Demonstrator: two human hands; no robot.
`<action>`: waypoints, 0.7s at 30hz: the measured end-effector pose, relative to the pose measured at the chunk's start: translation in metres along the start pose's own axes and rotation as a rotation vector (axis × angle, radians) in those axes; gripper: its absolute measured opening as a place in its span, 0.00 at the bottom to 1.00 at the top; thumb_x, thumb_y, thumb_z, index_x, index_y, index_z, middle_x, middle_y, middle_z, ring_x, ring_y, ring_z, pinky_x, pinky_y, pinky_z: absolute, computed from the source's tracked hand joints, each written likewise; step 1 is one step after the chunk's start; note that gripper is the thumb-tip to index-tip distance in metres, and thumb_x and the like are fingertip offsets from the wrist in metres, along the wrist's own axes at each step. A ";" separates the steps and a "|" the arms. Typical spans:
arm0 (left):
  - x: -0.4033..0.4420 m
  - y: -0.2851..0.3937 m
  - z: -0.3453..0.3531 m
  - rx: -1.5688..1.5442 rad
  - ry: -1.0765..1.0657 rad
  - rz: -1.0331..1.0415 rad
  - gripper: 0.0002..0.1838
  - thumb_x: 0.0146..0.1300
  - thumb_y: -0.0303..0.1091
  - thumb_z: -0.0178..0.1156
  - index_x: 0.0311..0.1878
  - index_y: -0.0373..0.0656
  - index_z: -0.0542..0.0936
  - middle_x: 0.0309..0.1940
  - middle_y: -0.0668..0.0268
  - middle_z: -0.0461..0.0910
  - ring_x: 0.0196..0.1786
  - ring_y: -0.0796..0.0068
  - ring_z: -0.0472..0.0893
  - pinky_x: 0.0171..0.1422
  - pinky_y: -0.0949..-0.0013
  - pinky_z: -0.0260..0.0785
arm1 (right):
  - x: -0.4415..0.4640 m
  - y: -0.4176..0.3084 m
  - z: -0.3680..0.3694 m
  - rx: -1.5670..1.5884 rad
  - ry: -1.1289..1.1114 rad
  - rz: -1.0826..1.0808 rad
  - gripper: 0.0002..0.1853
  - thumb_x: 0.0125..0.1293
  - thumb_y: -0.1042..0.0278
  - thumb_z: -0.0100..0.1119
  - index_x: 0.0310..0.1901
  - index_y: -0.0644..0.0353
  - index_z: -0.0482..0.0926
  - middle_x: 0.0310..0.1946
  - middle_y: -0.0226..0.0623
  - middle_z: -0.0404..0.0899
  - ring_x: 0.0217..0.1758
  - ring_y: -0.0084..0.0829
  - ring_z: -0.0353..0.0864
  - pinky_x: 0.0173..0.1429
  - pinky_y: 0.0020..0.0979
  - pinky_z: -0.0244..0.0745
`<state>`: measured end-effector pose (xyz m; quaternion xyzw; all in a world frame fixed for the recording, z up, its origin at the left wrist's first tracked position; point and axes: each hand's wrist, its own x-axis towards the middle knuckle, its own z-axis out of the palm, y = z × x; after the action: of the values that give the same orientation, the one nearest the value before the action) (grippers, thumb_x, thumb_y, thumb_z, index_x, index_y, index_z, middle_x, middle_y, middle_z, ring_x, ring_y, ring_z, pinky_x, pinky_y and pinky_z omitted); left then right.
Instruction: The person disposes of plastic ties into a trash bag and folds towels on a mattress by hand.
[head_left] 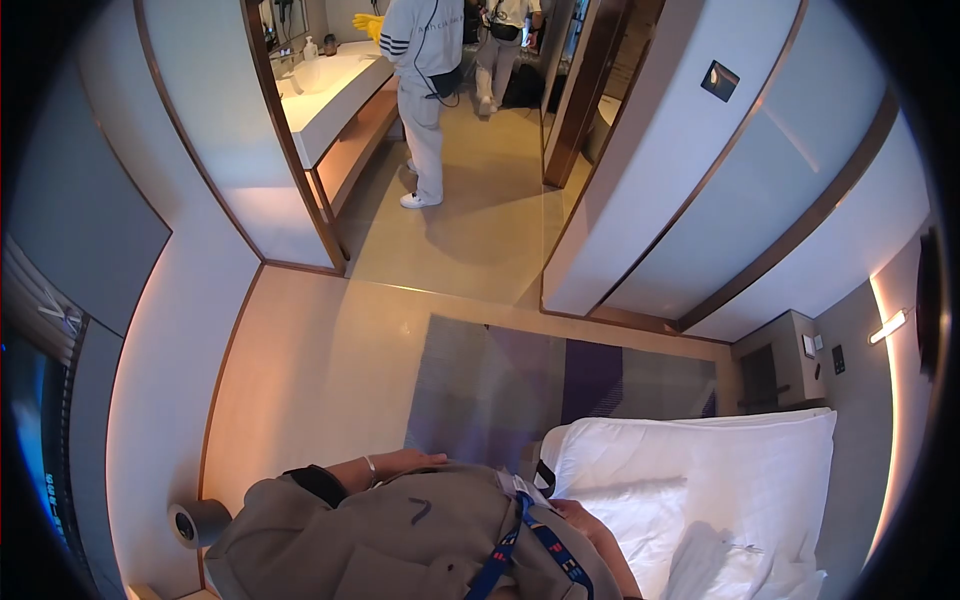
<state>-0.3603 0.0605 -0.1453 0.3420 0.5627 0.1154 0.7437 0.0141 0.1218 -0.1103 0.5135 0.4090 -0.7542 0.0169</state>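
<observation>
My left hand (412,462), with a bracelet at its wrist, lies in front of my grey-brown top (400,530). Its visible fingers look stretched out, and the top covers part of the hand. Close to the bed's edge is my right hand (580,518), partly covered by my clothing; its fingers are not clear. A blue lanyard (508,545) with a card badge (520,488) hangs down my front beside it. The white bedding (640,455) spreads out to the right of that hand, rumpled near the bottom.
A patterned rug (490,385) covers the floor ahead. Beyond the doorway, a person (420,110) with a yellow glove (368,24) stands at the washbasin counter (335,75). Another person (500,50) is farther back. A small desk (780,355) stands by the right wall.
</observation>
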 end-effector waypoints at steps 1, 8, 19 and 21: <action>0.003 -0.001 -0.003 0.023 0.096 -0.017 0.32 0.62 0.60 0.50 0.49 0.36 0.78 0.45 0.57 0.77 0.48 0.70 0.74 0.55 0.68 0.64 | -0.006 -0.016 0.007 -0.124 -0.109 0.035 0.31 0.53 0.61 0.68 0.56 0.66 0.70 0.42 0.35 0.78 0.41 0.25 0.76 0.46 0.27 0.71; 0.040 -0.004 -0.021 0.600 0.093 0.213 0.25 0.61 0.52 0.55 0.48 0.39 0.78 0.39 0.60 0.81 0.42 0.70 0.78 0.51 0.67 0.68 | -0.029 -0.027 0.014 -0.201 -0.198 -0.212 0.27 0.54 0.65 0.66 0.54 0.68 0.71 0.40 0.34 0.78 0.42 0.25 0.75 0.48 0.27 0.69; 0.089 0.086 0.050 0.335 -0.575 -0.026 0.39 0.62 0.66 0.41 0.64 0.43 0.64 0.65 0.61 0.61 0.66 0.70 0.60 0.69 0.67 0.49 | -0.006 -0.024 0.011 -1.273 0.547 -0.170 0.12 0.56 0.57 0.55 0.33 0.58 0.75 0.30 0.48 0.79 0.36 0.50 0.78 0.37 0.46 0.72; 0.143 0.042 0.042 0.357 -0.552 -0.046 0.41 0.61 0.68 0.41 0.65 0.43 0.64 0.66 0.61 0.60 0.66 0.70 0.60 0.69 0.67 0.48 | 0.001 -0.018 0.010 -1.284 0.543 -0.169 0.13 0.57 0.56 0.56 0.34 0.58 0.76 0.30 0.47 0.80 0.34 0.48 0.79 0.37 0.44 0.73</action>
<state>-0.2640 0.1548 -0.2209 0.4725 0.3585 -0.0988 0.7990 -0.0019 0.1279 -0.0992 0.5387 0.8017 -0.2072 0.1556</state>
